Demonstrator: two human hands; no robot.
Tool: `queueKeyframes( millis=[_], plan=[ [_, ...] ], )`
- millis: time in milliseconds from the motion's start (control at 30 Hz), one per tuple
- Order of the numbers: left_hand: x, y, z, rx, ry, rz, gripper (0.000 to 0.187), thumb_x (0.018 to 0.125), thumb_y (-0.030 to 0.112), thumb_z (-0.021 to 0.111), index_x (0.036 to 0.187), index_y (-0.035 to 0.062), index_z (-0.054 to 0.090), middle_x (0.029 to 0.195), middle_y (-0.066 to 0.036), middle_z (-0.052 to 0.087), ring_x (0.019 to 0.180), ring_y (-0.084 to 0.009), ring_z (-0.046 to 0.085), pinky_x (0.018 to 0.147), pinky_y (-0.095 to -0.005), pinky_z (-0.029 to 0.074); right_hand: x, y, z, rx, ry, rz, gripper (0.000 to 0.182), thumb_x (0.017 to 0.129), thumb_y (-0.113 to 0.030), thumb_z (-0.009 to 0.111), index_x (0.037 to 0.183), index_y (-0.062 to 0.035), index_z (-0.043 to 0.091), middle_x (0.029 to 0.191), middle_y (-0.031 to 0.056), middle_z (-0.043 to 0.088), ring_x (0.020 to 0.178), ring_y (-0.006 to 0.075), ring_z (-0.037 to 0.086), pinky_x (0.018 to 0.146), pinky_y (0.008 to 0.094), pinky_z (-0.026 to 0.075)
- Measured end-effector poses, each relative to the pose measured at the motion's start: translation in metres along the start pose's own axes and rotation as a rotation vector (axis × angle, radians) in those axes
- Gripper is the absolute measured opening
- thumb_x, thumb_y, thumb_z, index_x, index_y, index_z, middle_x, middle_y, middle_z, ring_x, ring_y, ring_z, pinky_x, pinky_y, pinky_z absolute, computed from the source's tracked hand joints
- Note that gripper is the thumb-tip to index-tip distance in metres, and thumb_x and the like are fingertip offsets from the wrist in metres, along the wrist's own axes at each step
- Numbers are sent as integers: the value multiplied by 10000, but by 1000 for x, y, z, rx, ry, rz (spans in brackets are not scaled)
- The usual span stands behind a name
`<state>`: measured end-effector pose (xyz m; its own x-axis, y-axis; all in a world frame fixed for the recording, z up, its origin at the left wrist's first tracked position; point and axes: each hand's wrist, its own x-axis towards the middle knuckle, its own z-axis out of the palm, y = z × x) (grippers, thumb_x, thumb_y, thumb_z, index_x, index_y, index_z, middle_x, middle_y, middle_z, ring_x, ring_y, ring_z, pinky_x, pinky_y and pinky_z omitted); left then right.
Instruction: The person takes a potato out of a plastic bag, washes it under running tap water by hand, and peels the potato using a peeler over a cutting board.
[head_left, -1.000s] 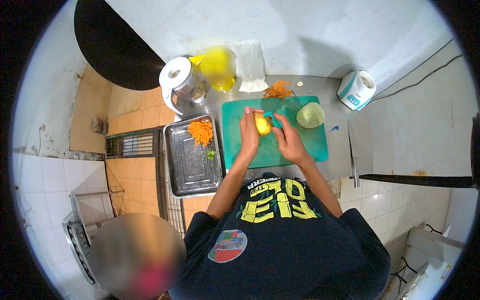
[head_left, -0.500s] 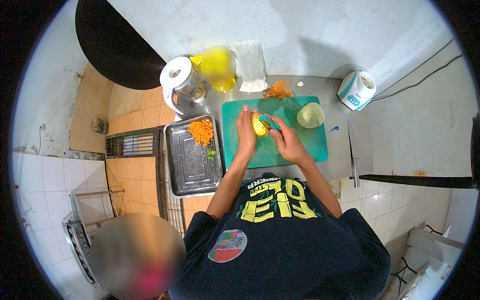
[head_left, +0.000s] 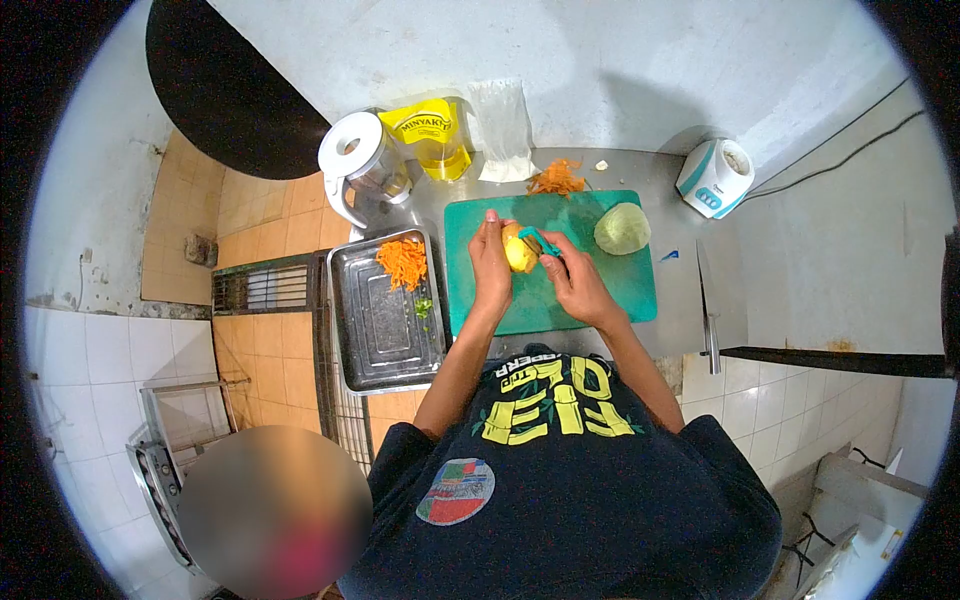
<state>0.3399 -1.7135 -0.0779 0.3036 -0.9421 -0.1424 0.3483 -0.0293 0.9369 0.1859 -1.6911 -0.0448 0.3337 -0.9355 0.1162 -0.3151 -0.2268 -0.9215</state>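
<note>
My left hand (head_left: 491, 265) is closed round a partly peeled potato (head_left: 519, 256), yellow where bare and brown near its top. My right hand (head_left: 578, 279) grips a teal peeler (head_left: 541, 240), its head against the potato's right side. Both hands are above a green cutting board (head_left: 480, 318). At the board's right end sits a pale green cabbage (head_left: 622, 230). Orange peelings (head_left: 556, 178) lie in a heap just behind the board.
To the left, a metal tray (head_left: 388, 382) holds shredded carrot (head_left: 402, 265) and chopped greens (head_left: 423, 308). A blender jug (head_left: 365, 160), yellow oil pouch (head_left: 432, 140) and clear bag (head_left: 503, 135) stand behind. On the right are a knife (head_left: 707, 310) and blender base (head_left: 714, 180).
The peeler has shifted slightly along the potato, with its head now nearer the top. My left hand and the potato have barely moved.
</note>
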Motion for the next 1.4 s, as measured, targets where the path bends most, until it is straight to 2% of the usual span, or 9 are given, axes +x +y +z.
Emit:
queueKeyframes(
  millis=[67, 200, 500, 867, 1033, 1100, 1167, 1267, 1400],
  plan=[
    [1, -1, 0, 2, -5, 2, 468, 1059, 425, 468, 901, 9, 612, 807, -37, 593, 717, -94, 534, 664, -266, 445, 0, 2, 2, 34, 12, -15, 331, 1037, -221, 515, 1309, -31, 513, 634, 69, 466, 575, 133, 427, 543, 326, 370],
    [0, -2, 3, 49, 3, -3, 460, 1060, 416, 471, 905, 8, 616, 807, -41, 600, 720, -98, 545, 670, -264, 447, 0, 20, 7, 52, 68, -74, 290, 1036, -218, 522, 1248, -21, 516, 630, 70, 462, 569, 126, 414, 534, 325, 355],
    [1, -5, 4, -23, -50, -74, 449, 1053, 430, 466, 928, 23, 607, 760, -64, 632, 590, -141, 622, 430, -287, 485, 0, 25, 5, 49, 86, -90, 267, 1038, -222, 520, 1205, -14, 514, 628, 89, 468, 559, 133, 419, 526, 334, 343],
    [-3, -22, -1, 60, -230, -102, 522, 1059, 459, 420, 992, -6, 649, 821, -102, 681, 603, -166, 639, 467, -302, 507, 4, 58, 9, -56, 274, -160, 244, 1024, -182, 551, 1176, 8, 541, 677, 79, 502, 590, 113, 434, 529, 323, 344],
    [-1, -28, 0, 16, -211, -124, 526, 1063, 473, 394, 1025, 10, 640, 853, -101, 688, 656, -170, 659, 494, -298, 517, 3, 65, 3, 24, 224, -70, 221, 1026, -168, 544, 1170, 0, 548, 711, 51, 499, 622, 90, 415, 534, 302, 342],
    [1, -28, -2, 23, -177, -162, 520, 1069, 469, 380, 1019, 20, 637, 826, -80, 675, 642, -152, 652, 494, -277, 504, 1, 68, -4, 4, 213, 35, 263, 1016, -186, 555, 1191, 10, 551, 798, 116, 559, 694, 178, 497, 601, 340, 394],
    [2, -27, -7, 46, -183, -206, 489, 1063, 460, 405, 1014, 34, 640, 823, -68, 670, 642, -143, 649, 492, -264, 487, -5, 67, -12, -28, 168, 229, 359, 996, -228, 581, 1240, 33, 554, 959, 251, 678, 827, 360, 663, 733, 422, 500],
    [3, -29, -14, 122, -263, -254, 395, 1021, 427, 519, 1006, 56, 652, 842, -59, 669, 658, -138, 652, 487, -255, 457, -8, 77, -9, -105, 308, 52, 340, 989, -233, 587, 1209, 26, 569, 923, 244, 675, 812, 367, 666, 717, 426, 500],
    [-1, -29, -12, 231, -396, -235, 282, 931, 341, 683, 1002, 68, 670, 819, -31, 654, 666, -122, 652, 480, -247, 421, -9, 63, -16, -86, 256, 94, 299, 984, -224, 579, 1164, 16, 579, 906, 246, 670, 797, 381, 662, 706, 437, 497]
  ],
)
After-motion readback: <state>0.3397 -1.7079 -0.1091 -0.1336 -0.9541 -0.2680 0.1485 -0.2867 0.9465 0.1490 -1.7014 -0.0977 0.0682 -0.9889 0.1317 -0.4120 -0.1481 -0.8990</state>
